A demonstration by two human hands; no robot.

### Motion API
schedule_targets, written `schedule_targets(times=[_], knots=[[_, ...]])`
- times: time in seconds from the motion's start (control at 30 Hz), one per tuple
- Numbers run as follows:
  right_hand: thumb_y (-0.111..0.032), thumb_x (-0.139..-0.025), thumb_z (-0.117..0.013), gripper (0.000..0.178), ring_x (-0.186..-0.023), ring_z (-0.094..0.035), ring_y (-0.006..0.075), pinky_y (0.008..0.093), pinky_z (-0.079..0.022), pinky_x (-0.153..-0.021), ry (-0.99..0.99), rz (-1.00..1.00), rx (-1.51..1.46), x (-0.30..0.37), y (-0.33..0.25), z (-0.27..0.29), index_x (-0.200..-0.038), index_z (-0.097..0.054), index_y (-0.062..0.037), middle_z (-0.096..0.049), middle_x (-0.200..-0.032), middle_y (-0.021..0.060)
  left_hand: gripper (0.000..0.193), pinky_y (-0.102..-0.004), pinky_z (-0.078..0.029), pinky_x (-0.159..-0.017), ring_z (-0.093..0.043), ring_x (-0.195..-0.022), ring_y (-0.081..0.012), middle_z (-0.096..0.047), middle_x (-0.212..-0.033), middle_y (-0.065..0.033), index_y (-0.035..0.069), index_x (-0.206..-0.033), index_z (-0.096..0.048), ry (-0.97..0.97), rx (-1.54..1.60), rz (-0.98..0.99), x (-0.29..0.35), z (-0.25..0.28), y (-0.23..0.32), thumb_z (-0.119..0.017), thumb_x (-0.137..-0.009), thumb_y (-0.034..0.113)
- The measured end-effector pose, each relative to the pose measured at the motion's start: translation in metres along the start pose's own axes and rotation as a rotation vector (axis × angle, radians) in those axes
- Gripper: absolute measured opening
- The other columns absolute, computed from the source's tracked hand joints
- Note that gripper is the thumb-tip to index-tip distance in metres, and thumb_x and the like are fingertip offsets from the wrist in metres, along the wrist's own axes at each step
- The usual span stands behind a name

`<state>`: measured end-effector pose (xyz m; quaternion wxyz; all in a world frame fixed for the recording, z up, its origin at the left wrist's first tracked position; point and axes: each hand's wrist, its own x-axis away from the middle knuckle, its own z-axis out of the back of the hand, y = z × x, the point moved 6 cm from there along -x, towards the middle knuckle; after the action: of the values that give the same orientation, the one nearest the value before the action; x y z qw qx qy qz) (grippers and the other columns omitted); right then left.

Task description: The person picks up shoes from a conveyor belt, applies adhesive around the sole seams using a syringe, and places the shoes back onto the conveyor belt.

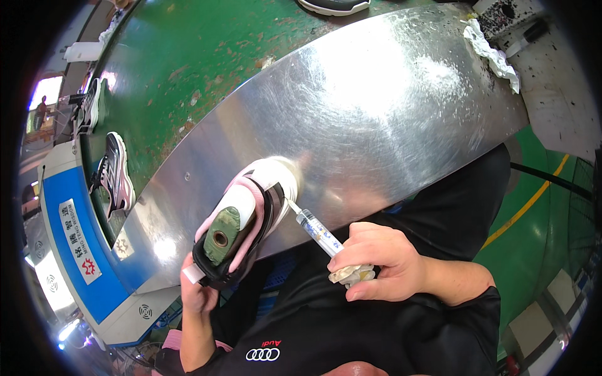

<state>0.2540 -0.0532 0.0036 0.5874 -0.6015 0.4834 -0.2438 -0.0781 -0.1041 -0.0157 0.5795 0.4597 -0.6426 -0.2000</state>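
left hand (195, 289) grips one pink-and-black sneaker on its green last (241, 216) at the steel table's (389, 113) near edge; right hand (382, 263) pinches one clear plastic syringe (316, 230). two more sneakers (116, 175) lie far left beside a blue-and-white sign (78, 241).

The shoe (251, 213) is pink, white and black, on a scratched silver plate (376, 113) over green.

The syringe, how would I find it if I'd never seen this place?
Look at the big shiny metal table. At its near edge a pink and white shoe is held up, and the right hand points the syringe at its side. It is the only thin clear tube there.
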Motion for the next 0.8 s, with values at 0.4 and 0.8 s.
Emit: schedule_targets(times=[0.4,0.8], knots=[[-0.020,-0.074,-0.078,0.034,-0.064,-0.054,0.0219,0.0321,-0.042,-0.059,-0.040,-0.076,0.048,-0.005,-0.023,-0.011,-0.101,-0.065,-0.0047,-0.064,-0.081,0.0047,0.085,-0.0463,-0.041,-0.102,-0.051,-0.120,-0.0337,-0.046,-0.133,-0.0208,-0.007,-0.140,-0.024,-0.234,0.287,0.168,0.032,-0.061,-0.054,-0.072,-0.071,0.004],[-0.019,-0.074,-0.078,0.030,-0.060,-0.053,0.0212,0.0310,-0.041,-0.054,-0.194,-0.360,0.066,0.005,-0.072,-0.008,-0.097,-0.067,-0.0045,-0.065,-0.079,0.0052,0.078,-0.0457,-0.032,-0.108,-0.045,-0.127,-0.0321,-0.045,-0.136,-0.0181,-0.002,-0.142,-0.025,-0.555,0.594,0.445,0.023,-0.111,-0.082,-0.056,-0.072,-0.013]])
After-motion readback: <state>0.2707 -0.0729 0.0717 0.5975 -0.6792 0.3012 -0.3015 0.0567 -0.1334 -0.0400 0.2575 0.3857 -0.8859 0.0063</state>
